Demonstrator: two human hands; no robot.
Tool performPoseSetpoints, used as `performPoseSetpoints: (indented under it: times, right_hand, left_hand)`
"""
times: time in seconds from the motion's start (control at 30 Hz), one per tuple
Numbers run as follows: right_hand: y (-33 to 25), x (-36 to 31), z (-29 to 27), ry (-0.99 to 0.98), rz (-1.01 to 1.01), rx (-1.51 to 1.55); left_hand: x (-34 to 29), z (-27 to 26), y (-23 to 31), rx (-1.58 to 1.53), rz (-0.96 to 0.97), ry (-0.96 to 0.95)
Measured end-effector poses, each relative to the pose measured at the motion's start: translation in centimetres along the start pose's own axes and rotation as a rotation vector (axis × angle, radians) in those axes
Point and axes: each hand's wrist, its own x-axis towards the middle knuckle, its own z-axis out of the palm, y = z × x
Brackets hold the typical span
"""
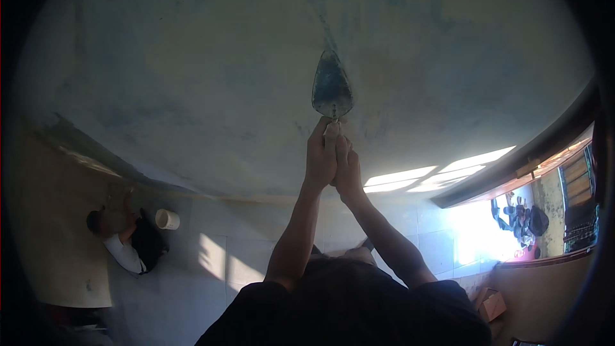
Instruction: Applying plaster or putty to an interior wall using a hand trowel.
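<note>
Both my arms reach forward and up, with the hands together around the handle of a pointed trowel point(332, 85). My left hand point(320, 156) is wrapped round the grip, and my right hand point(347, 165) closes on it from the other side. Most of the handle is hidden by the fingers. The dark, leaf-shaped blade points away from me, in front of a wall point(211, 70) with patchy pale and bluish colouring. Whether the blade touches the wall, I cannot tell. A thin bluish streak runs on the wall above the tip.
At the left, another person point(125, 250) crouches by the wall beside a white bucket point(168, 219). Sunlight falls across the tiled floor point(198, 288). A bright doorway or window opening point(506, 218) lies at the right, with a cardboard box point(492, 305) below it.
</note>
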Motion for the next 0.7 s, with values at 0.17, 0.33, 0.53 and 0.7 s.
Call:
performPoseSetpoints:
  times: [0.17, 0.33, 0.53, 0.7]
  right_hand:
    - [-1.6, 1.3, -0.3, -0.135, 0.166, 0.009]
    - [-1.0, 0.4, 0.5, -0.075, 0.251, 0.129]
    - [-2.3, 1.6, 0.1, -0.16, 0.259, 0.163]
    - [-0.3, 0.1, 0.3, -0.06, 0.223, 0.193]
  left_hand:
    - [1.7, 0.1, 2.2, 0.046, 0.029, -0.024]
    - [1.1, -0.8, -0.2, 0.031, 0.024, 0.005]
    - [2.2, 0.3, 3.2, 0.079, 0.041, -0.052]
    - [0.5, 0.0, 0.5, 0.049, -0.015, 0.006]
